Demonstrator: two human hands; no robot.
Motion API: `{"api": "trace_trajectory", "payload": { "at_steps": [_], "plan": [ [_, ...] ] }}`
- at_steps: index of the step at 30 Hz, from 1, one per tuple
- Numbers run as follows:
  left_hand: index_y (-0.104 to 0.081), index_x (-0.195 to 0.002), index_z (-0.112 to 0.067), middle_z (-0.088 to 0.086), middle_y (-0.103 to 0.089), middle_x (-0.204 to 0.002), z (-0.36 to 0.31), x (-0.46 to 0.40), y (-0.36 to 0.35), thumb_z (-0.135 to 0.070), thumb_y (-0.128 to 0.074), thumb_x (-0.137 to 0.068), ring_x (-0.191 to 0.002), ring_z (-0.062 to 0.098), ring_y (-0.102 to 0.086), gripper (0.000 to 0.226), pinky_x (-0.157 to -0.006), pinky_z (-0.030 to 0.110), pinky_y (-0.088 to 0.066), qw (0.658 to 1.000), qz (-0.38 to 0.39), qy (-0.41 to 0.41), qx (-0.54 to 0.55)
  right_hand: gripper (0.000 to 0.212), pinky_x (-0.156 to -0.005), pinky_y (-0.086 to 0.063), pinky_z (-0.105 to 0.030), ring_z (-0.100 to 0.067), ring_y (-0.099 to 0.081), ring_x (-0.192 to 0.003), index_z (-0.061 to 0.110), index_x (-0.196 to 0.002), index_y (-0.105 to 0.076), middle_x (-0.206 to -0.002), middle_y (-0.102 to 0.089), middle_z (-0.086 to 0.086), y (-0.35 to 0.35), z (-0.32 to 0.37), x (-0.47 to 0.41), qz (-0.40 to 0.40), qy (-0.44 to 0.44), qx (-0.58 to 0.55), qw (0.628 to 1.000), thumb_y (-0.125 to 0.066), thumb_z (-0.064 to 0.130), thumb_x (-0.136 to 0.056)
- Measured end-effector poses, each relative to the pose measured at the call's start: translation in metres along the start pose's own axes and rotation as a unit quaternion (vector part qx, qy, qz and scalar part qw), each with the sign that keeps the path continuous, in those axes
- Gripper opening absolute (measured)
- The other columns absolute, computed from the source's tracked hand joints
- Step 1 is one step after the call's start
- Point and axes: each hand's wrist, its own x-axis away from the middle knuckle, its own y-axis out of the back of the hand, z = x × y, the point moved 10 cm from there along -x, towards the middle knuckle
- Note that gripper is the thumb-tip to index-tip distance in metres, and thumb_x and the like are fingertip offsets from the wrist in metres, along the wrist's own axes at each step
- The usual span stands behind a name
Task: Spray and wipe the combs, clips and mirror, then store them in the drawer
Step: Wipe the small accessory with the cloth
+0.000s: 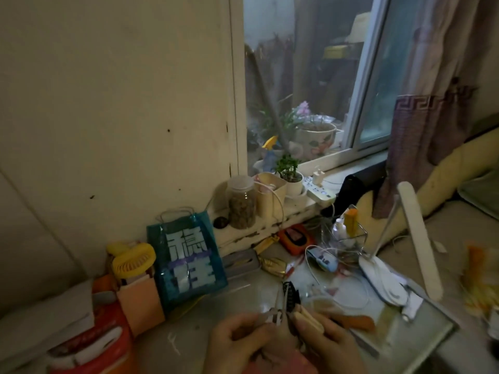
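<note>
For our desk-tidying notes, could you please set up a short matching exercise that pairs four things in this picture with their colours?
Things:
1. handheld fan
2. gift bag with large characters
3. desk lamp
4. comb above the hands

Colours:
A. white
B. black
C. yellow
D. teal blue

Pairs: 1-C, 2-D, 3-A, 4-B
</note>
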Motion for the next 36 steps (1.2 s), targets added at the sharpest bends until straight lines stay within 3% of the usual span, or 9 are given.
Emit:
{"api": "trace_trajectory", "payload": {
  "at_steps": [3,7,10,13,16,20,25,31,36],
  "plan": [
    [-0.072,-0.077,-0.015,-0.008,-0.071,-0.061,0.022,-0.03,-0.024,-0.009,-0.082,-0.067,-0.056,0.003,-0.066,0.016,-0.049,0.016,-0.048,1.0,-0.022,0.014,0.0,0.027,-0.079,-0.053,-0.037,-0.026,-0.068,-0.089,0.007,-0.079,-0.078,-0.085,-0.074,-0.014,0.023,-0.015,-0.039,0.026,-0.033,-0.009,0.999,-0.078,0.008,-0.052],
    [-0.073,-0.076,-0.012,-0.003,-0.072,-0.062,0.043,-0.055,-0.072,-0.007,-0.079,-0.07,-0.054,0.002,-0.065,0.011,-0.049,0.014,-0.049,0.998,-0.054,0.035,0.022,0.017,-0.067,-0.053,-0.023,-0.014,-0.069,-0.076,0.015,-0.072,-0.078,-0.078,-0.075,-0.01,0.071,-0.008,-0.086,0.023,-0.041,0.041,0.998,-0.077,0.001,-0.062],
    [-0.072,-0.082,-0.009,-0.001,-0.074,-0.068,0.062,-0.077,-0.096,-0.007,-0.08,-0.068,-0.066,0.007,-0.068,0.016,-0.054,0.016,-0.05,0.993,-0.085,0.068,0.042,0.024,-0.08,-0.054,-0.034,-0.021,-0.07,-0.085,0.012,-0.082,-0.078,-0.085,-0.075,-0.01,0.101,-0.014,-0.121,0.041,-0.084,0.054,0.994,-0.079,0.009,-0.059],
    [-0.072,-0.088,-0.007,0.008,-0.075,-0.079,0.078,-0.092,-0.114,-0.011,-0.079,-0.068,-0.077,0.018,-0.07,0.021,-0.059,0.02,-0.052,0.988,-0.096,0.109,0.056,0.024,-0.079,-0.054,-0.035,-0.022,-0.07,-0.089,0.011,-0.088,-0.077,-0.089,-0.075,-0.009,0.125,-0.023,-0.146,0.044,-0.123,0.069,0.989,-0.078,0.008,-0.065],
    [-0.07,-0.084,-0.006,0.005,-0.073,-0.069,0.087,-0.106,-0.114,-0.006,-0.075,-0.074,-0.061,0.011,-0.068,0.012,-0.05,0.015,-0.049,0.98,-0.135,0.127,0.067,0.028,-0.078,-0.053,-0.038,-0.026,-0.068,-0.09,0.011,-0.091,-0.077,-0.091,-0.074,-0.013,0.141,-0.028,-0.167,0.046,-0.147,0.077,0.985,-0.079,0.014,-0.063],
    [-0.068,-0.083,-0.008,-0.001,-0.071,-0.061,0.093,-0.132,-0.092,-0.007,-0.074,-0.076,-0.064,0.016,-0.067,0.01,-0.049,0.018,-0.049,0.973,-0.2,0.111,0.037,0.019,-0.069,-0.05,-0.037,-0.027,-0.065,-0.079,0.009,-0.093,-0.075,-0.089,-0.074,-0.012,0.148,-0.028,-0.19,0.055,-0.158,0.088,0.982,-0.071,0.004,-0.076],
    [-0.063,-0.094,-0.009,0.002,-0.064,-0.085,0.108,-0.187,-0.061,-0.011,-0.075,-0.077,-0.077,0.014,-0.061,0.021,-0.063,0.024,-0.05,0.969,-0.22,0.112,-0.02,0.02,-0.077,-0.052,-0.044,-0.03,-0.066,-0.081,0.005,-0.095,-0.074,-0.086,-0.074,-0.016,0.155,-0.036,-0.204,0.043,-0.173,0.108,0.978,-0.07,0.0,-0.076],
    [-0.062,-0.083,-0.017,0.003,-0.063,-0.087,0.156,-0.243,-0.037,-0.01,-0.077,-0.074,-0.079,0.015,-0.059,0.019,-0.066,0.024,-0.049,0.965,-0.201,0.157,-0.06,0.018,-0.052,-0.052,-0.019,-0.006,-0.065,-0.062,0.006,-0.086,-0.076,-0.08,-0.075,-0.01,0.166,-0.044,-0.213,0.029,-0.184,0.127,0.974,-0.072,-0.005,-0.072],
    [-0.065,-0.096,-0.008,0.006,-0.064,-0.092,0.181,-0.255,-0.032,-0.012,-0.08,-0.072,-0.088,0.021,-0.061,0.028,-0.072,0.027,-0.048,0.964,-0.19,0.175,-0.068,0.018,-0.046,-0.049,-0.017,-0.005,-0.061,-0.056,0.005,-0.085,-0.076,-0.078,-0.074,-0.012,0.175,-0.053,-0.214,0.017,-0.186,0.141,0.972,-0.072,-0.006,-0.072]
  ]
}}
